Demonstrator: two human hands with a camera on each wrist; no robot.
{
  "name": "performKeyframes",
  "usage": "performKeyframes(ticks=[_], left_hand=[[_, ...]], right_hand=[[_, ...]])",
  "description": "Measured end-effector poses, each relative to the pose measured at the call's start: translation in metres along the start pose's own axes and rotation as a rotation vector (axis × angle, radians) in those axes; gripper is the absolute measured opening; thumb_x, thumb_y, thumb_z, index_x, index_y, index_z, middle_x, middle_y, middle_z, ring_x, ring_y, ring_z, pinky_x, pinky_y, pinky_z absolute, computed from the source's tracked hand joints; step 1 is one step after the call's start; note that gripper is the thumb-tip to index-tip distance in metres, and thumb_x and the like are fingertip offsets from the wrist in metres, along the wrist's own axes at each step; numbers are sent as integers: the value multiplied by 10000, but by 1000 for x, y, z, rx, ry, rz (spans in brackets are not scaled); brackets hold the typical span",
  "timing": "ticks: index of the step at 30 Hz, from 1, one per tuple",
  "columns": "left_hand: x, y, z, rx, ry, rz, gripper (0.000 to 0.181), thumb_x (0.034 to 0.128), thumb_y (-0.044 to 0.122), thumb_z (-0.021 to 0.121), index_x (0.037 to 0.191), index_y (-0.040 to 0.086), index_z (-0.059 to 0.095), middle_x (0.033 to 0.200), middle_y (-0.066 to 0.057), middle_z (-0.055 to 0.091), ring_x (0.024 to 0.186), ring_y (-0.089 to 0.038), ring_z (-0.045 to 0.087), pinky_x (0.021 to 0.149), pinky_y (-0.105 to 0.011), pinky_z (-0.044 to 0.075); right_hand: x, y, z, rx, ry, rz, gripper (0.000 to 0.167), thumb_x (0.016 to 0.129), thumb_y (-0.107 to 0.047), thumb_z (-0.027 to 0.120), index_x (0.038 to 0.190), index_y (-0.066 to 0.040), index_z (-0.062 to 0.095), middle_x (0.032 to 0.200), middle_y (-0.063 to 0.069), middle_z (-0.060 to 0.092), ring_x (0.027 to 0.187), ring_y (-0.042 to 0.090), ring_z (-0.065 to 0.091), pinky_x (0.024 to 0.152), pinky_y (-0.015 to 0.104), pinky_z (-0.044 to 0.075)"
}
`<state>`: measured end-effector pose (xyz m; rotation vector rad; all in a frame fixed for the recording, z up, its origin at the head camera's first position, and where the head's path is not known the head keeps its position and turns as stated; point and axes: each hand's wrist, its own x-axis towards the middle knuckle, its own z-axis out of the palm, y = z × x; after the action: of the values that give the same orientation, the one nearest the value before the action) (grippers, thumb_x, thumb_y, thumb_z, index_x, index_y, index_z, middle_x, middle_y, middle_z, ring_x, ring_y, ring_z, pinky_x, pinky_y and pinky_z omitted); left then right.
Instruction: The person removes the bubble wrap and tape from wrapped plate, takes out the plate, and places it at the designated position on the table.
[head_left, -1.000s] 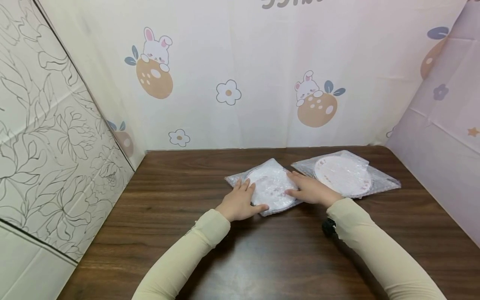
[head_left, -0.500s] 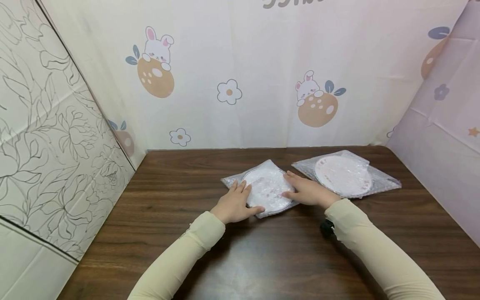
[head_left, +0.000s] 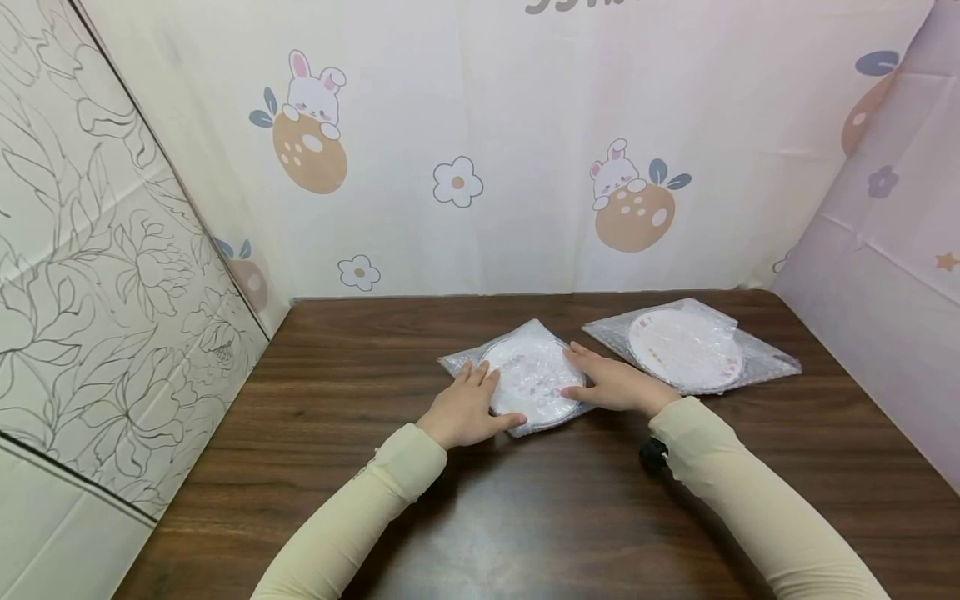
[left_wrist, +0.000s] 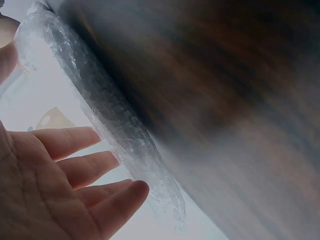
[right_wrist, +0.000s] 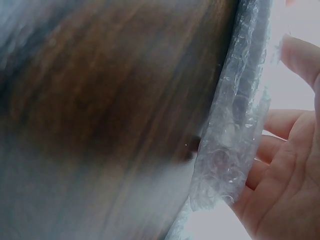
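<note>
A round white plate in bubble wrap (head_left: 534, 377) lies flat on the brown wooden table between both hands. The left hand (head_left: 465, 410) rests on its left edge, fingers spread and fairly straight, thumb at the near corner. On the right edge lies the right hand (head_left: 617, 380), its fingers extended and thumb on the wrap. In the left wrist view the left hand's fingertips (left_wrist: 112, 160) touch the side of the bubble wrap (left_wrist: 120, 120). The right wrist view shows the right hand (right_wrist: 285, 165) against the wrap (right_wrist: 227, 135), some fingers partly hidden behind it.
A second bubble-wrapped round plate (head_left: 686, 350) lies at the table's back right, close beyond the right hand. Behind the table (head_left: 337, 358) hangs a patterned cloth (head_left: 525, 233); panels stand at the left, and more cloth hangs at the right. A black band is at the right wrist.
The wrapped plate between the hands has shifted slightly to the left, and both hands have moved left with it. The second plate has stayed in place.
</note>
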<state>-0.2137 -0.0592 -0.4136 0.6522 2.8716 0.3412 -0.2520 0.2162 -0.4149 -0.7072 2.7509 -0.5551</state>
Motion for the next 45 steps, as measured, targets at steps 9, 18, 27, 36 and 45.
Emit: performKeyframes(ticks=[9, 18, 27, 36, 45], left_hand=[[0, 1, -7, 58, 60, 54, 917, 885, 718, 487, 1501, 48, 380, 1583, -170, 316, 1480, -397, 244, 1226, -447, 216], [-4, 9, -14, 4, 152, 148, 732, 904, 566, 605, 1450, 94, 480, 1515, -100, 457, 1433, -318, 385, 1141, -441, 380], [-9, 18, -8, 70, 173, 314, 518, 902, 438, 679, 1298, 108, 635, 1383, -54, 592, 1292, -176, 553, 1046, -334, 481], [-7, 18, -3, 97, 215, 414, 301, 897, 329, 714, 1099, 106, 713, 1146, 9, 675, 1078, -146, 643, 935, -271, 527], [-7, 19, -1, 78, 220, 422, 241, 903, 302, 707, 1048, 112, 731, 1047, 27, 688, 1000, -135, 658, 891, -262, 534]], right_hand=[[0, 1, 1, 16, -5, 4, 823, 955, -470, 582, 1537, 6, 249, 1617, 248, 144, 1471, 435, 218, 1155, 599, 257], [0, 2, 1, 25, -4, -3, 825, 954, -464, 587, 1533, 17, 250, 1614, 256, 143, 1470, 440, 215, 1154, 600, 257], [-1, 1, 1, 17, -9, 2, 837, 950, -478, 586, 1534, 18, 248, 1614, 256, 145, 1461, 443, 239, 1146, 600, 273], [1, 3, 1, 25, -9, -6, 835, 945, -462, 603, 1535, 12, 251, 1615, 254, 143, 1461, 440, 243, 1145, 593, 281], [2, 4, 1, 37, -8, -25, 818, 944, -427, 618, 1532, 14, 258, 1610, 263, 147, 1458, 445, 243, 1144, 595, 281]])
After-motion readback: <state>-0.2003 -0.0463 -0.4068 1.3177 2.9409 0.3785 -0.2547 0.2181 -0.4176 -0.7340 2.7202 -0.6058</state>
